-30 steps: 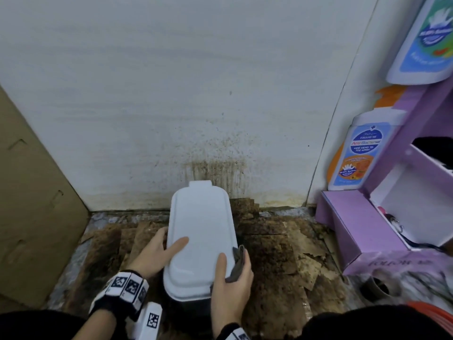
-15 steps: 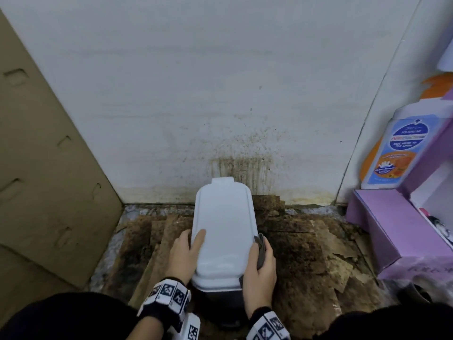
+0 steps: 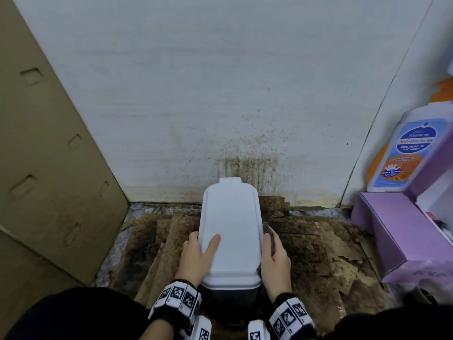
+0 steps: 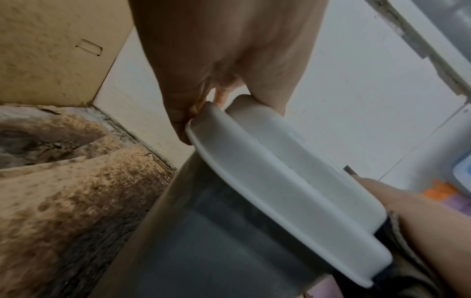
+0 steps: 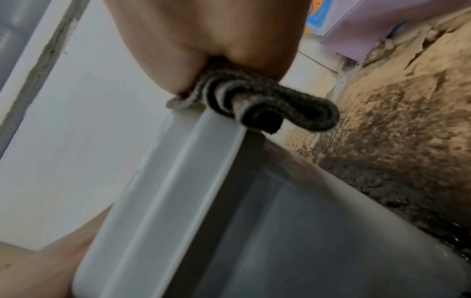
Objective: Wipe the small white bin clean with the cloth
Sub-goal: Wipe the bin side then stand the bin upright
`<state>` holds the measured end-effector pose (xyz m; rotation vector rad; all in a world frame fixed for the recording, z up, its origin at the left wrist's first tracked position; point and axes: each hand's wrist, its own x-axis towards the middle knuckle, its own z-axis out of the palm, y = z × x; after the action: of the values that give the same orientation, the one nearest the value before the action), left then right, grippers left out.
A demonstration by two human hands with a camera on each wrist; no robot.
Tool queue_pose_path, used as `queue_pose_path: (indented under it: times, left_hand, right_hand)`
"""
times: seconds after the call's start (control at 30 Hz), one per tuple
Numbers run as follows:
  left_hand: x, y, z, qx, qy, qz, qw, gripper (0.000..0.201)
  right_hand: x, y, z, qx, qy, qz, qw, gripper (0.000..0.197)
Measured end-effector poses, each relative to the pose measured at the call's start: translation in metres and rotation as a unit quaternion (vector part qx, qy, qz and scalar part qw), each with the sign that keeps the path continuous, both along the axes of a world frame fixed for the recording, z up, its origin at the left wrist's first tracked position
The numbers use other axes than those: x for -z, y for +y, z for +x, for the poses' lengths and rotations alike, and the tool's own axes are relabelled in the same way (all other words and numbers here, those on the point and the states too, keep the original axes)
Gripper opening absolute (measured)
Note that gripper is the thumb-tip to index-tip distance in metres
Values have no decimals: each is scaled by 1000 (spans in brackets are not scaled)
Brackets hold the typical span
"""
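The small bin (image 3: 230, 227) has a white lid and a dark grey body and stands on the floor against the wall. My left hand (image 3: 198, 253) grips the lid's left edge, thumb lying on top. In the left wrist view its fingers (image 4: 219, 98) curl at the lid (image 4: 280, 171) rim. My right hand (image 3: 275, 258) holds a folded grey cloth (image 3: 268, 235) against the lid's right edge. The right wrist view shows the rolled cloth (image 5: 275, 104) pinched in that hand (image 5: 209, 36), touching the top corner of the lid (image 5: 165, 191) above the grey body (image 5: 293, 231).
A brown cardboard sheet (image 3: 49, 168) leans at the left. A purple box (image 3: 392, 229) with a printed bottle display (image 3: 407, 153) stands at the right. The white wall (image 3: 220, 94) behind the bin is stained brown. Dirty, peeling cardboard (image 3: 318, 253) covers the floor.
My right hand has slid with the cloth from the lid's top front to its right edge; its thumb has left the lid. The left hand stays on the left edge.
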<state>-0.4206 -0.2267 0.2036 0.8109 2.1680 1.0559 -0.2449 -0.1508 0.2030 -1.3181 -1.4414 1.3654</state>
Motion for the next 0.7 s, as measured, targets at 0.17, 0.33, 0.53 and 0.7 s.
queue_pose_path:
  times: [0.17, 0.33, 0.53, 0.7]
  left_hand:
    - [1, -2, -7, 14, -7, 12, 1000, 45]
    - [-1, -2, -8, 33, -6, 5, 999, 47]
    - [-4, 0, 5, 20, 32, -33, 999, 53]
    - [-6, -1, 18, -1, 23, -42, 999, 53]
  right_hand:
    - [4, -2, -6, 12, -10, 10, 1000, 42]
    - [12, -14, -11, 39, -37, 29, 998, 46]
    - [12, -4, -8, 9, -51, 38, 998, 48]
    - [0, -2, -5, -11, -73, 85, 994, 43]
